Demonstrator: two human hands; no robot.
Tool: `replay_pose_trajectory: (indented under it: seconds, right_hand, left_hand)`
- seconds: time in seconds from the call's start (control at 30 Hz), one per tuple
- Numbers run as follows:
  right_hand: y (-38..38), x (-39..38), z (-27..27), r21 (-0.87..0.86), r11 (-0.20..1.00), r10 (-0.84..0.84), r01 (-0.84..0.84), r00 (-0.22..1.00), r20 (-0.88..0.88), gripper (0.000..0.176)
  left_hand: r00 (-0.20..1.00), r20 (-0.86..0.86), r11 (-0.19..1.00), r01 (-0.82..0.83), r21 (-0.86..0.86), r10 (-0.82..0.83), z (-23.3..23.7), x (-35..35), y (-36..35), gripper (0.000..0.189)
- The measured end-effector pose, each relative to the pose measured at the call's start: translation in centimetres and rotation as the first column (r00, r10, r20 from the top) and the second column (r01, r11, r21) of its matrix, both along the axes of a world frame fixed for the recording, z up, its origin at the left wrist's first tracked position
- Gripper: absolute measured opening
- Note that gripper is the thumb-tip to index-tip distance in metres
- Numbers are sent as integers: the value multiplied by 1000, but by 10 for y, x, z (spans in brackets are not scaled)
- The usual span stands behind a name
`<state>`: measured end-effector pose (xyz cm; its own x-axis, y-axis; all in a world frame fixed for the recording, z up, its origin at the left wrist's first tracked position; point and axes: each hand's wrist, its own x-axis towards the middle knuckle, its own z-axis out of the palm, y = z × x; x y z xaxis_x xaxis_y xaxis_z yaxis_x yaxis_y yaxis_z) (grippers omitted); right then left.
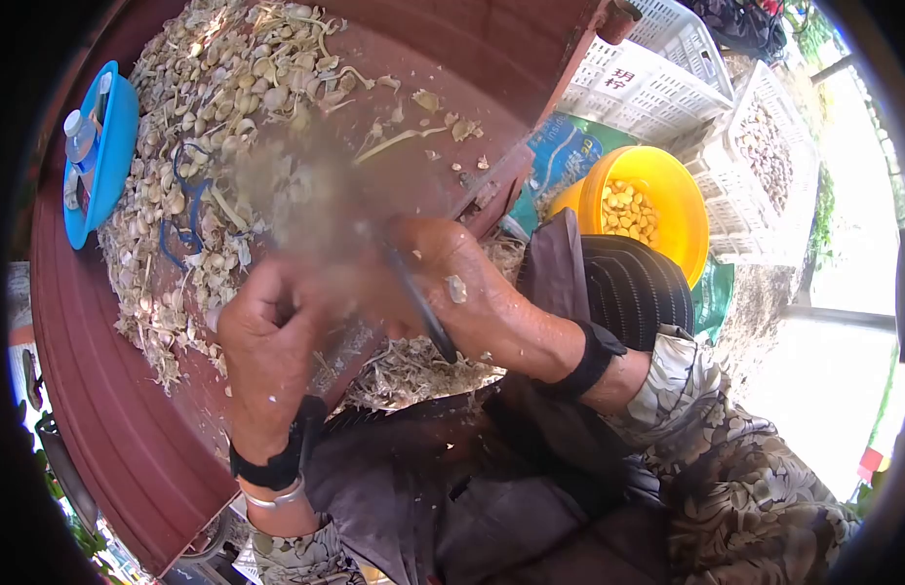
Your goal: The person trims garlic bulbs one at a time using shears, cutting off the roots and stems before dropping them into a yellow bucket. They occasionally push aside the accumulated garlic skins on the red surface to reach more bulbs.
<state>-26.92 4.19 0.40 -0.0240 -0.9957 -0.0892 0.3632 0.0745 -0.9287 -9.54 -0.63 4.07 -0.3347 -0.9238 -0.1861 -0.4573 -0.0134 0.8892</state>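
My left hand (265, 336) is closed over the edge of the reddish-brown metal surface (423, 54), with thumb and fingers pinched together. A blurred patch covers its fingertips, so what they hold is hidden. My right hand (462, 278) is wrapped round a thin dark-handled tool (425, 310), which slants down past the palm. Its working end is lost in the blur close to my left fingers. Bits of pale skin stick to my right hand. Beyond both hands lies a heap of unpeeled garlic cloves (243, 83) with loose skins and stalks.
On the left, a blue tray (123, 146) holds a bottle (79, 136). To the right, a yellow bucket (688, 219) contains peeled cloves (628, 212). White crates (648, 93) stand behind it. Shed skins (413, 370) lie below my hands. Blue string (192, 210) crosses the heap.
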Motion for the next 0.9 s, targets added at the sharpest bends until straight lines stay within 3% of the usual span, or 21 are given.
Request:
replay_pose_trajectory:
  seconds: [0.1, 0.2, 0.33, 0.4, 0.5, 0.53, 0.6, 0.67, 0.77, 0.83, 0.9]
  right_hand:
    - [9, 3, 0, -114, 993, -1, 1, 1000, 3, 26]
    - [9, -2, 19, 25, 961, 271, -277, 953, 138, 26]
    - [15, 4, 22, 9, 943, 331, -334, 937, 112, 26]
    - [19, 4, 23, 11, 936, 349, -352, 932, 100, 28]
    - [18, 19, 6, -131, 972, 181, -196, 976, -123, 27]
    - [21, 20, 8, -98, 967, 230, -234, 972, -49, 26]
    - [31, 20, 19, -43, 950, 313, -310, 944, 100, 25]
    - [36, 22, 17, -41, 937, 350, -348, 932, 87, 24]
    - [37, 32, 2, -105, 908, 408, -406, 913, 4, 25]
    - [42, 32, 6, -71, 899, 427, -432, 901, -78, 25]
    - [45, 36, 1, -143, 901, 379, -410, 903, -204, 25]
  left_hand:
    - [999, 29, 997, 47, -65, -46, 0, 1, 22, 30]
    - [979, -203, 1000, -23, -10, 21, 3, 0, 38, 29]
    - [884, -459, 992, -38, 119, 89, -2, 17, 46, 28]
    - [900, -421, 992, -81, 98, 115, 2, 27, 50, 38]
    - [954, -286, 994, -72, 85, 93, 6, 46, 59, 44]
    - [971, -228, 995, -51, 88, 70, 7, 51, 64, 44]
    - [996, -84, 996, 16, -86, -24, 6, 42, 78, 46]
    - [992, 80, 978, 109, -179, -96, 9, 38, 92, 46]
    - [994, -93, 990, -66, -125, 55, 8, 28, 112, 40]
    - [997, -29, 959, -72, -273, 66, 1, 31, 118, 42]
    - [990, -5, 917, -131, -377, 140, -10, 25, 127, 43]
